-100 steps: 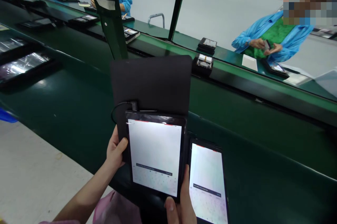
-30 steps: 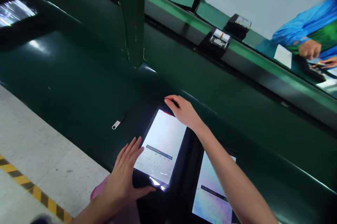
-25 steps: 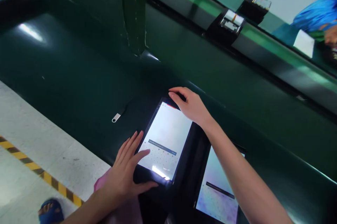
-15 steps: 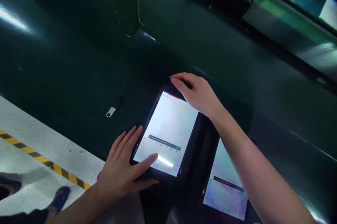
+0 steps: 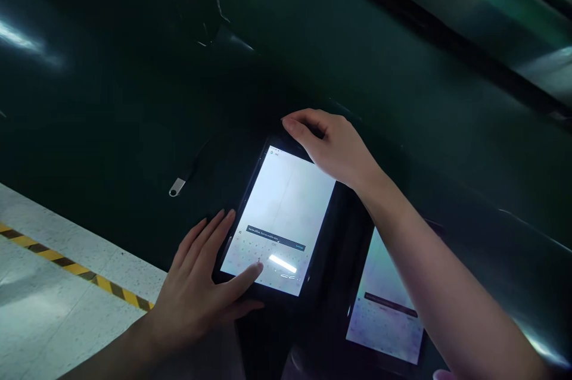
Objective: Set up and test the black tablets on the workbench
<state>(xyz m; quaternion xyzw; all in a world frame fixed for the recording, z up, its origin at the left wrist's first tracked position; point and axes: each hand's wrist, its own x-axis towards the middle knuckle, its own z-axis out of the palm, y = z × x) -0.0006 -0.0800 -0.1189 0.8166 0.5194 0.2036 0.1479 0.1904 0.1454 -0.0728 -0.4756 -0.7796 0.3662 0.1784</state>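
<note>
Head view: a lit tablet [image 5: 279,219] lies flat on the dark green conveyor belt [image 5: 111,100]. The left hand [image 5: 201,290] rests at its near left corner, fingers spread apart, thumb tip on the screen's lower part. The right hand [image 5: 333,145] curls loosely over the tablet's far edge, fingertips touching it. A second tablet [image 5: 384,308] lies just right; a USB connector [image 5: 177,186] lies left.
</note>
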